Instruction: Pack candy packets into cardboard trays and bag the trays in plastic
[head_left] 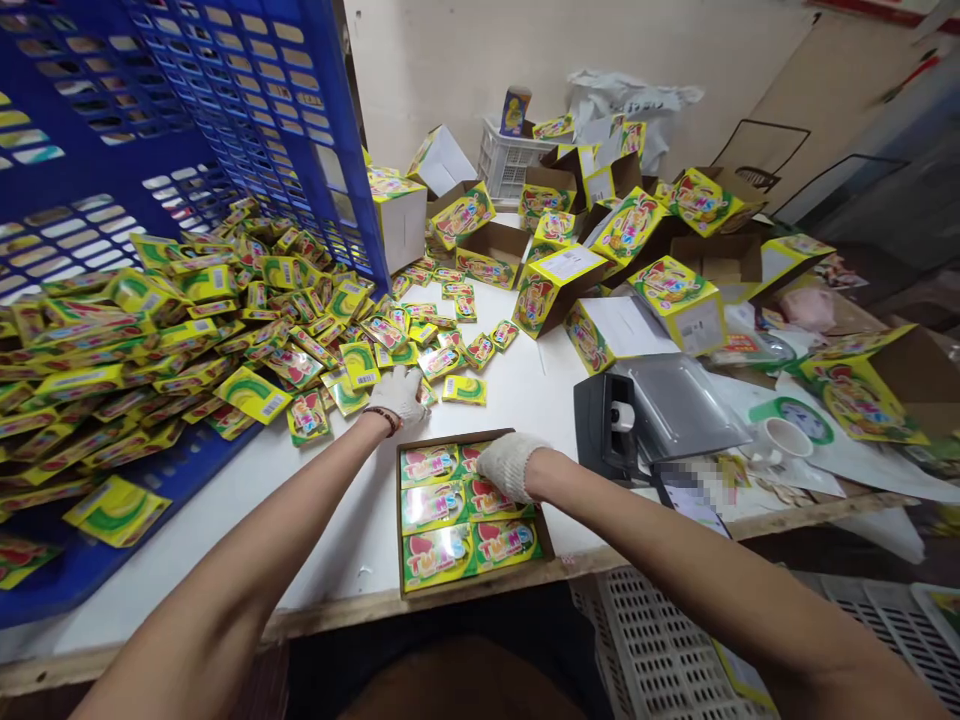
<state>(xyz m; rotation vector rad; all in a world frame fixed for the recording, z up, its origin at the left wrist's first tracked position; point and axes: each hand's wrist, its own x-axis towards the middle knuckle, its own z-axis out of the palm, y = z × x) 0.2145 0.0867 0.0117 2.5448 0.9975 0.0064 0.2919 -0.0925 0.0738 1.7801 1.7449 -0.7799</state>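
Observation:
An open brown carton (pixel 550 545) lies flat at the table's front edge, filled with flat yellow-green candy packets (pixel 439 553). My right hand (pixel 510 463), in a white knit glove, presses down on the packets at the carton's top right, fingers curled. My left hand (pixel 398 394), gloved the same way, reaches just beyond the carton into the edge of a big heap of loose packets (pixel 285 330); its fingers are bent over packets there, and I cannot make out whether it grips one.
A tipped blue plastic crate (pixel 225 120) spills the heap at left. Printed yellow cartons (pixel 675 295), some open, crowd the back right. A dark tape dispenser (pixel 607 420), a grey tray (pixel 679 405), and a cup (pixel 784 438) sit at right. White baskets (pixel 660 640) stand below.

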